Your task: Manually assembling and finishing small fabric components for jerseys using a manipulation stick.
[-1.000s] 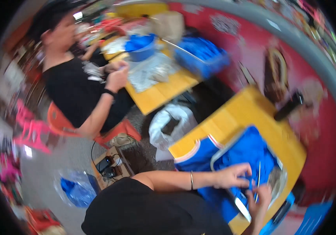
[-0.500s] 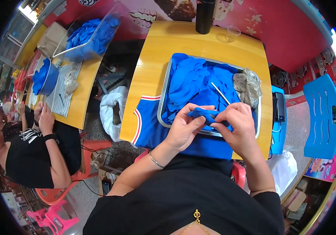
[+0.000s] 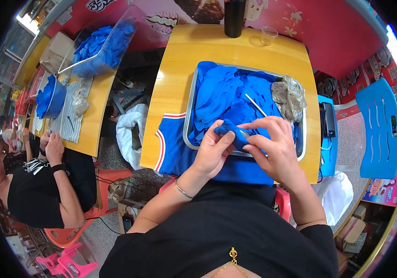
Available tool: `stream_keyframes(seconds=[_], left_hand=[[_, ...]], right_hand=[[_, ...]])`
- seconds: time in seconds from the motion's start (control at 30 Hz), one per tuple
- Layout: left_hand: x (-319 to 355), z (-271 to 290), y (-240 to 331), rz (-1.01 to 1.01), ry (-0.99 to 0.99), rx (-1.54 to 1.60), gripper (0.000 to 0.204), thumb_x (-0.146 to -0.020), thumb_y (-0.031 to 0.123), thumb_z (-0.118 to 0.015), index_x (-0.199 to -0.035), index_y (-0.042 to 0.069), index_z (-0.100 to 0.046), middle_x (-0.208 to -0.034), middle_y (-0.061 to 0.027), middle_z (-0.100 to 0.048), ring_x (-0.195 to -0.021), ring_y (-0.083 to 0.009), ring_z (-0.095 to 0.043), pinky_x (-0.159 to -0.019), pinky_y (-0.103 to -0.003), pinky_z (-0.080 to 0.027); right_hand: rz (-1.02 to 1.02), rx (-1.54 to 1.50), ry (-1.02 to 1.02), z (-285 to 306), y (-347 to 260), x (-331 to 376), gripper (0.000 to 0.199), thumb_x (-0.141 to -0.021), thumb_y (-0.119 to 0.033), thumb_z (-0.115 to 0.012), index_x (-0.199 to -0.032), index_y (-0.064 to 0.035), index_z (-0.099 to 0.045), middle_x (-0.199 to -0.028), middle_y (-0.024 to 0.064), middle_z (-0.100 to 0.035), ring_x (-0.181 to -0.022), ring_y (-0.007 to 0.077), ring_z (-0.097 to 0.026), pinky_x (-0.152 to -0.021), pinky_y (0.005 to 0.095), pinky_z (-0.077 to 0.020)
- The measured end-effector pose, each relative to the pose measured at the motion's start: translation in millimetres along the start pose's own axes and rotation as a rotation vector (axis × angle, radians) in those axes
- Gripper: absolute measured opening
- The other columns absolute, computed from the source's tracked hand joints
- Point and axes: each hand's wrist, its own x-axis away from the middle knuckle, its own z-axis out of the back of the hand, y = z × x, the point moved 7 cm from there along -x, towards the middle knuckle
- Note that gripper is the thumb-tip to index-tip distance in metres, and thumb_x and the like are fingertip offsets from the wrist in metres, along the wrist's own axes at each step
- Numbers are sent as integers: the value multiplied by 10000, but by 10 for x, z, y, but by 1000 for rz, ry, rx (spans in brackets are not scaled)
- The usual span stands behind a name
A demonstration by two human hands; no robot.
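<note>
A small folded piece of blue cloth (image 3: 233, 131) is pinched between the thumb and fingers of my left hand (image 3: 212, 150). My right hand (image 3: 275, 143) works at its right side, index finger stretched along the top edge and thumb below. Just behind both hands is a metal tray (image 3: 188, 127) heaped with flat blue cloth pieces (image 3: 219, 95). A thin pale stick (image 3: 255, 104) slants over the heap and reaches my right knuckles; whether it is held there I cannot tell. Crumpled clear plastic bags (image 3: 289, 98) lie at the tray's right end.
A blue garment with red-and-white trim (image 3: 173, 136) lies under the tray's near side on the yellow table (image 3: 175, 60). A dark bottle (image 3: 234, 18) and clear cup (image 3: 268, 35) stand at the back. Left, a co-worker (image 3: 45, 185) sits by a blue bowl (image 3: 57, 99). A blue chair (image 3: 379, 129) is right.
The cloth piece has been turned more upright in my left fingers. My right index finger has straightened out over it, and the right thumb has dropped away a little. The view has shifted slightly.
</note>
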Motion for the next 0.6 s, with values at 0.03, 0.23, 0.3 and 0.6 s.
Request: stream_keyframes(seconds=[0.03, 0.23, 0.3, 0.6], left_hand=[[-6, -15, 16, 2, -1, 0, 165, -920, 173, -522, -1075, 124, -494, -1153, -126, -575, -941, -181, -608, -772, -325, -529], [30, -52, 183, 62, 98, 81, 243, -951, 298, -452, -1070, 97, -522, -1033, -94, -629, -854, -155, -617, -712, -318, -518], [32, 30, 170, 75, 134, 116, 254, -948, 310, -459, -1070, 99, -529, -987, -78, -631, -820, -146, -609, -697, -307, -508], [103, 50, 169, 174, 164, 370, 331, -959, 360, -407, -1133, 91, -490, -850, -35, -574, -814, -163, -561, -685, -286, -490]], right_hand=[[-26, -65, -29, -3, 4, -5, 262, -659, -127, -726, -888, -67, -615, -989, 62, -583, -953, 259, -530, -835, 387, -384], [-328, -125, 81, -94, 663, 223, 297, -748, -95, -661, -1032, -50, -586, -956, 127, -592, -901, 304, -561, -774, 373, -451], [-363, 34, 61, -180, 900, 380, 287, -757, -95, -653, -1031, -53, -580, -921, 132, -590, -875, 305, -570, -757, 373, -457], [-501, 168, 12, -420, 1147, 541, 208, -781, -52, -606, -985, -78, -580, -846, 120, -571, -762, 307, -585, -647, 399, -466]])
